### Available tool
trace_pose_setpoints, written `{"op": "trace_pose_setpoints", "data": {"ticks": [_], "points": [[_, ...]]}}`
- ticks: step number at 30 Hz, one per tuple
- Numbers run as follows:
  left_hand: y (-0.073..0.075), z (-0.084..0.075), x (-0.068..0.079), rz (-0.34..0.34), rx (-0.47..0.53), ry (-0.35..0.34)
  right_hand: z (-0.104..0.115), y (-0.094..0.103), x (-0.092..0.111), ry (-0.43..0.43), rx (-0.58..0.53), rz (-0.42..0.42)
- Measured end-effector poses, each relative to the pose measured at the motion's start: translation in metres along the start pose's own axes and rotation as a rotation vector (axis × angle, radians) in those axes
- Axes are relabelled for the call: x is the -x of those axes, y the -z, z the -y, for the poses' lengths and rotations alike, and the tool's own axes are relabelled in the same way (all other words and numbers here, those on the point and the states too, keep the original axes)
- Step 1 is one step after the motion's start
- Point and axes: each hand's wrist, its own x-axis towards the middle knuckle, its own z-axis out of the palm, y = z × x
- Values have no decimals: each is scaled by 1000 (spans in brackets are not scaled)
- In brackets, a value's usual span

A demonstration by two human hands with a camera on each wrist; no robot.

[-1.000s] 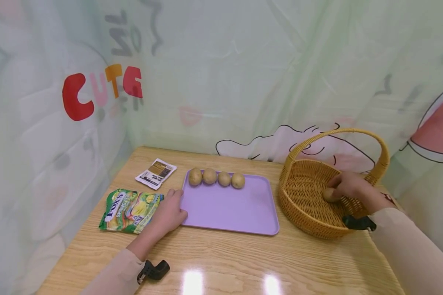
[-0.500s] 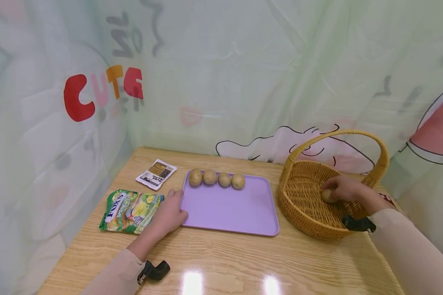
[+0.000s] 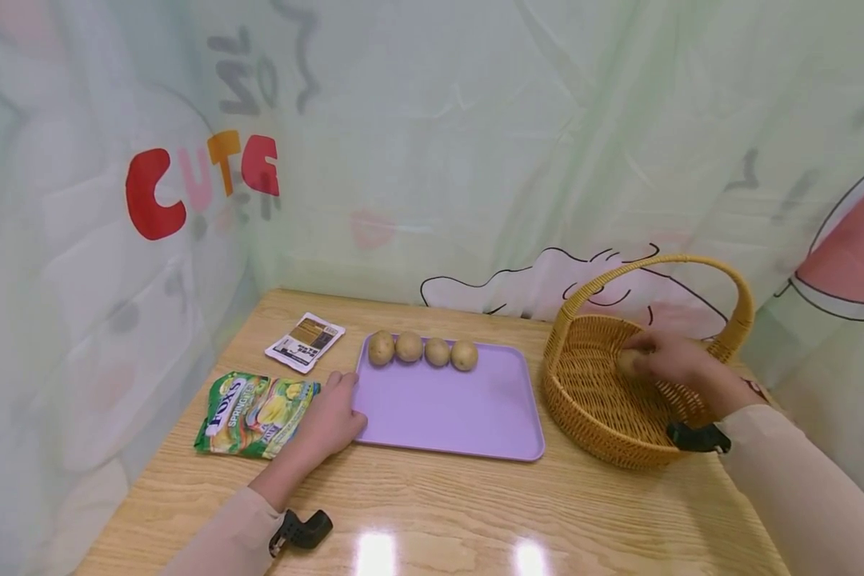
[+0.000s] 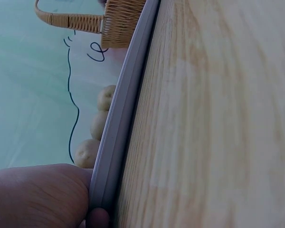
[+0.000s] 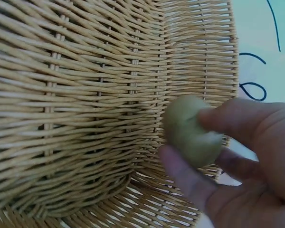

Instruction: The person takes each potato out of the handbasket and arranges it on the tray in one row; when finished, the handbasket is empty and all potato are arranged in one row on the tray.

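Note:
In the basket, my right hand (image 3: 671, 358) pinches a potato (image 5: 190, 128) between thumb and fingers. The right wrist view shows the potato a little blurred against the woven wall of the wicker basket (image 3: 572, 392). My left hand (image 3: 334, 416) grips the left edge of the lilac tray (image 3: 446, 412), with the thumb at its near-left corner. In the left wrist view the hand's thumb tip lies against the tray's side. Several potatoes (image 3: 437, 351) sit in a row along the tray's far edge.
Left of the tray lie a green Fox's candy bag (image 3: 259, 412), partly behind the left forearm, and a white and brown pouch (image 3: 306, 342). The basket's tall arched handle (image 3: 680, 259) rises beside the right hand. A printed curtain (image 3: 432, 160) hangs behind the wooden table (image 3: 432, 512).
My right hand has lifted the potato slightly and shifted it to the left and away inside the basket. The left hand and the tray have stayed put.

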Motion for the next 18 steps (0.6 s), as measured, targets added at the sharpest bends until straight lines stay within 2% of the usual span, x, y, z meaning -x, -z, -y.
{"op": "trace_pose_setpoints", "data": {"ticks": [8, 18], "points": [[0, 1, 0, -7, -12, -3, 16, 8, 5, 43, -151, -49], [-3, 2, -1, 0, -10, -5, 33, 9, 30, 129, -300, -108]]}}
